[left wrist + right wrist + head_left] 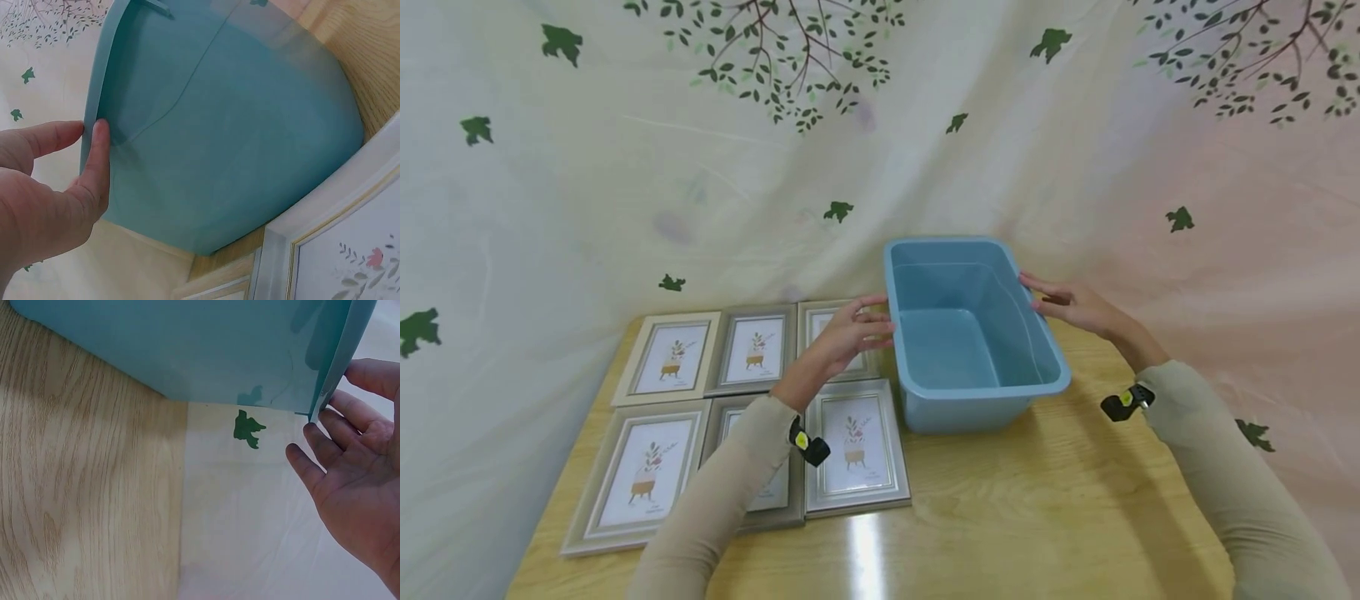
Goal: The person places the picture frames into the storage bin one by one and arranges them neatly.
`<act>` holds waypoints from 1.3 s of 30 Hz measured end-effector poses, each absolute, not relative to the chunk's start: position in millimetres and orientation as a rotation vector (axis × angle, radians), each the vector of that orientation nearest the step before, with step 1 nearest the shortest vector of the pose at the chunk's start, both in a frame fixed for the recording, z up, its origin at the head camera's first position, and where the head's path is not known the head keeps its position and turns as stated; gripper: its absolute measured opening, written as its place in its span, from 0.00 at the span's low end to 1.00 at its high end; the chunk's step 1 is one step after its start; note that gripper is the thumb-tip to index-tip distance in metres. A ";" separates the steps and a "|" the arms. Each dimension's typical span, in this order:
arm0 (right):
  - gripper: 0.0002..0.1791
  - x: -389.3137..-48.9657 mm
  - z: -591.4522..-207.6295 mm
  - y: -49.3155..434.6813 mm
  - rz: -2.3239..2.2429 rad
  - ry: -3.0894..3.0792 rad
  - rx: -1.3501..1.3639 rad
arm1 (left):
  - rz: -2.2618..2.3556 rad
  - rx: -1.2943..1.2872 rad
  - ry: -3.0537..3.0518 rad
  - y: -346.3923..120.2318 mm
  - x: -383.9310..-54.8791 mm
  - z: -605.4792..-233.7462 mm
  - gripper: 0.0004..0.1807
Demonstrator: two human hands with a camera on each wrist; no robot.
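Note:
A blue plastic tub (955, 333) stands on the wooden table, its inside bare. At its left rim my left hand (846, 333) holds on; in the left wrist view the left hand (56, 187) has the rim between thumb and fingers. My right hand (1075, 307) holds the opposite rim. Seen from the right wrist, the thumb of the right hand (362, 444) meets the rim's upper side and the fingertips lie at its lower edge, with the fingers fairly straight. Several picture frames lie flat left of the tub, one silver frame (857, 446) close beside it.
A cream frame (666, 358) and a grey frame (756, 346) lie in the back row, and my left forearm covers part of the front row. Behind the table (1000, 517) hangs a pale cloth (737, 208) printed with leaves and branches.

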State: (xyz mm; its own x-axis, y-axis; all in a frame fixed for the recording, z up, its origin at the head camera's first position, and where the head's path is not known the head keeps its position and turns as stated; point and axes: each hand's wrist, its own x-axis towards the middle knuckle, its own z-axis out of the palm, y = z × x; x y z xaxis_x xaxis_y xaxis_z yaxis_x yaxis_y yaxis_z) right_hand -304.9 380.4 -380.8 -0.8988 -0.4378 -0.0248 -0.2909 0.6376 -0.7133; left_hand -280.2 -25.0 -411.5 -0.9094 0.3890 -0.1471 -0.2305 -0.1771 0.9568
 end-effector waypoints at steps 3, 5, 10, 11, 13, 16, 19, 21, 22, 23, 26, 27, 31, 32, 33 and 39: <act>0.32 -304.5 -379.0 379.7 -1.100 2.670 -0.596 | 2.115 0.212 1.718 -30.4 -280.3 -410.6 0.32; 0.32 -304.2 -377.9 379.1 -1.090 2.677 -0.596 | 2.098 0.224 1.742 -37.0 -281.3 -411.7 0.30; 0.32 -303.6 -374.3 377.7 -1.070 2.675 -0.588 | 2.019 0.206 1.892 -66.3 -286.3 -414.3 0.27; 0.32 -303.5 -373.6 377.4 -1.067 2.671 -0.582 | 1.999 0.199 1.940 -74.5 -287.5 -414.3 0.26; 0.33 -303.2 -372.2 377.3 -1.053 2.668 -0.566 | 1.970 0.173 2.032 -92.1 -290.4 -414.1 0.25; 0.33 -302.4 -370.2 377.4 -1.035 2.666 -0.540 | 1.918 0.172 2.178 -122.2 -294.8 -414.6 0.25; 0.33 -301.7 -368.8 377.7 -1.023 2.662 -0.524 | 1.814 0.206 2.353 -154.9 -297.0 -415.0 0.23; 0.34 -301.5 -368.4 377.9 -1.014 2.659 -0.522 | 1.714 0.240 2.473 -176.8 -296.5 -413.8 0.23; 0.34 -301.4 -368.1 378.1 -1.011 2.658 -0.519 | 1.656 0.252 2.531 -187.0 -295.6 -412.3 0.22; 0.34 -301.5 -368.0 378.1 -1.003 2.658 -0.521 | 1.593 0.263 2.587 -196.9 -294.1 -410.4 0.22; 0.34 -301.8 -367.4 378.4 -0.995 2.658 -0.517 | 1.438 0.272 2.693 -224.9 -291.2 -404.5 0.24; 0.34 -301.7 -367.1 378.7 -0.996 2.659 -0.514 | 1.396 0.268 2.717 -234.4 -291.0 -403.2 0.25; 0.33 -302.1 -366.3 378.6 -0.996 2.660 -0.513 | 1.276 0.236 2.735 -275.9 -293.0 -403.9 0.29; 0.33 -302.1 -366.1 378.4 -0.996 2.660 -0.514 | 1.261 0.226 2.731 -287.0 -293.9 -405.9 0.31; 0.33 -302.3 -366.0 378.1 -0.994 2.660 -0.514 | 1.251 0.211 2.723 -297.5 -294.4 -408.4 0.32; 0.33 -300.9 -365.1 377.3 -0.972 2.669 -0.503 | 1.258 0.010 2.701 -343.7 -293.2 -423.6 0.36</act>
